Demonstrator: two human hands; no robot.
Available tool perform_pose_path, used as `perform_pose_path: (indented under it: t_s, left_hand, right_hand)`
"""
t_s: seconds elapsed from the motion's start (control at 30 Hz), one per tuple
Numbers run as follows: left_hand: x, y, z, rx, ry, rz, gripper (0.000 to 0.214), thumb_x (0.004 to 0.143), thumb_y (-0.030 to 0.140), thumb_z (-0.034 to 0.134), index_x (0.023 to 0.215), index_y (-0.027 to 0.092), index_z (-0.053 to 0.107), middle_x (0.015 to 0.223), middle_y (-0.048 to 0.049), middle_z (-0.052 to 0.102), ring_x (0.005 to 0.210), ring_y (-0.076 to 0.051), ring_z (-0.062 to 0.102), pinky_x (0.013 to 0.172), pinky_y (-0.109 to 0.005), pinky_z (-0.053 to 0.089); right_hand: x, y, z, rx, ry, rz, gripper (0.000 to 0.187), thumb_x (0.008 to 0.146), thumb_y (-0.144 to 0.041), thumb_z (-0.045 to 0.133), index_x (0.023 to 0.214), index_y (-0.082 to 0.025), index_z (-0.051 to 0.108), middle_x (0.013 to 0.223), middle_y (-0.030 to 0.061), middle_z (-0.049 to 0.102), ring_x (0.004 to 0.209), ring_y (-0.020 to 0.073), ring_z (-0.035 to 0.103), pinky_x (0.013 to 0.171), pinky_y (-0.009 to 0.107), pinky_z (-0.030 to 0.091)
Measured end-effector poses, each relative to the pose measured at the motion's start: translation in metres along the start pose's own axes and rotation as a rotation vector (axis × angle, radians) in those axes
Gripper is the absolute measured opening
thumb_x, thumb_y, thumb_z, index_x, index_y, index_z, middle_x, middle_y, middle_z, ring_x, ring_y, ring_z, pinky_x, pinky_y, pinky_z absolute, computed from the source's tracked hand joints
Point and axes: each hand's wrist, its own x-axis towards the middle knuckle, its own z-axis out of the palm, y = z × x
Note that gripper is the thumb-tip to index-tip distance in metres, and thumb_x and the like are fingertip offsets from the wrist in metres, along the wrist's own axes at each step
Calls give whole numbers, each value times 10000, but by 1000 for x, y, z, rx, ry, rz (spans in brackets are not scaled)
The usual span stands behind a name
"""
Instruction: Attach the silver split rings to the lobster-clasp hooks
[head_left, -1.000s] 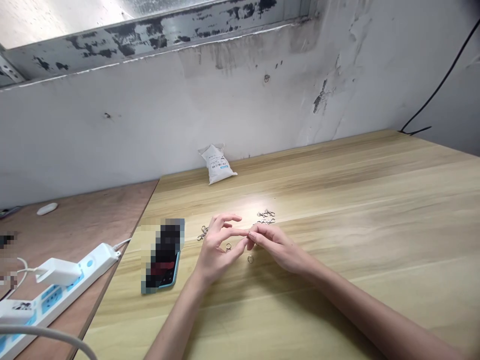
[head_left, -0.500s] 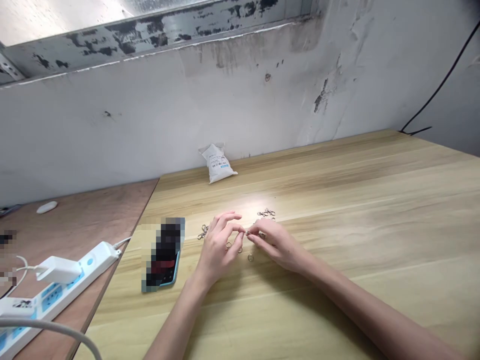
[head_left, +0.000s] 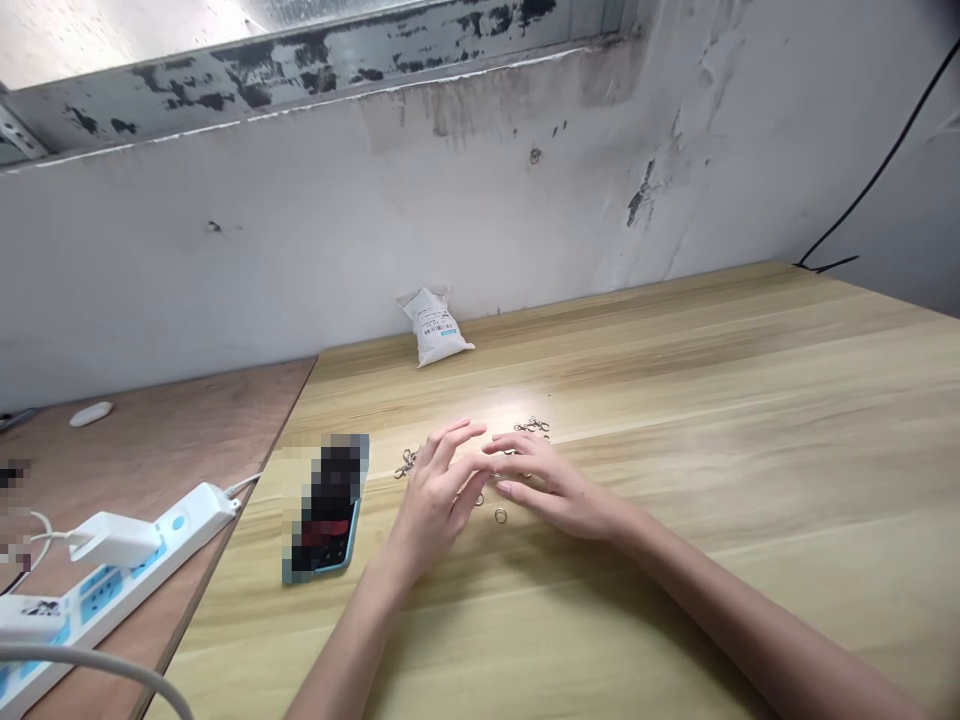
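— Where are your hands?
— Both are low over the light wooden table (head_left: 675, 420), about the middle of it. My left hand (head_left: 437, 497) and my right hand (head_left: 555, 487) meet at the fingertips, with the right's fingers lying across the left's.
— Are they holding anything?
— I cannot tell. The fingers of both hands are stretched out and loosely spread. Where they overlap, they hide whatever might be between them.
— And the little metal bits?
— One ring (head_left: 500, 516) lies on the wood just on the near side of my right fingertips, not touching them. A second ring (head_left: 479, 499) shows beside my left thumb. A clasp (head_left: 406, 462) lies just left of my left hand, and a small heap of clasps (head_left: 532, 427) lies just beyond my right.
— What else is there?
— There is a phone (head_left: 330, 535) to the left and a white power strip (head_left: 127, 560) on the darker board further left. A white bag (head_left: 436, 328) sits far back by the wall.
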Motion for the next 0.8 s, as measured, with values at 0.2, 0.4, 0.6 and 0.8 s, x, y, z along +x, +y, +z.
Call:
perform_pose_path:
  t_s: [0.2, 0.4, 0.6, 0.8]
  left_hand:
    - [0, 5, -5, 59, 23, 15, 146, 945, 145, 525, 992, 239, 626, 1392, -69, 519, 1360, -269, 400, 1068, -450, 399]
    - [-1, -1, -4, 236, -1, -50, 132, 938, 154, 522, 944, 225, 633, 1374, -93, 543, 1352, -301, 423, 1028, -471, 401]
    - [-5, -10, -2, 275, -97, -114, 149, 944, 159, 500, 922, 217, 635, 1373, -107, 532, 1372, -307, 389, 1021, -497, 414]
    - [-12, -35, -20, 252, -284, -113, 133, 915, 190, 560, 860, 222, 676, 1354, -86, 541, 1369, -308, 377, 1023, -529, 429]
  right_hand:
    - [0, -5, -2, 163, -54, 16, 218, 996, -307, 493, 934, -258, 696, 1250, 41, 592, 1278, 202, 465, 1067, 405, 404]
    - [1, 8, 4, -162, 205, -44, 167, 975, -262, 524, 1010, -256, 687, 1075, 68, 686, 1176, 256, 535, 1036, 514, 373]
    - [1, -5, 19, -500, 144, -205, 210, 952, -183, 515, 1055, -243, 687, 1085, 82, 676, 1095, 234, 565, 1097, 533, 275]
    - [-1, 26, 6, -620, 141, -88, 195, 954, -248, 534, 966, -261, 728, 1137, 110, 630, 1113, 261, 542, 1040, 546, 346]
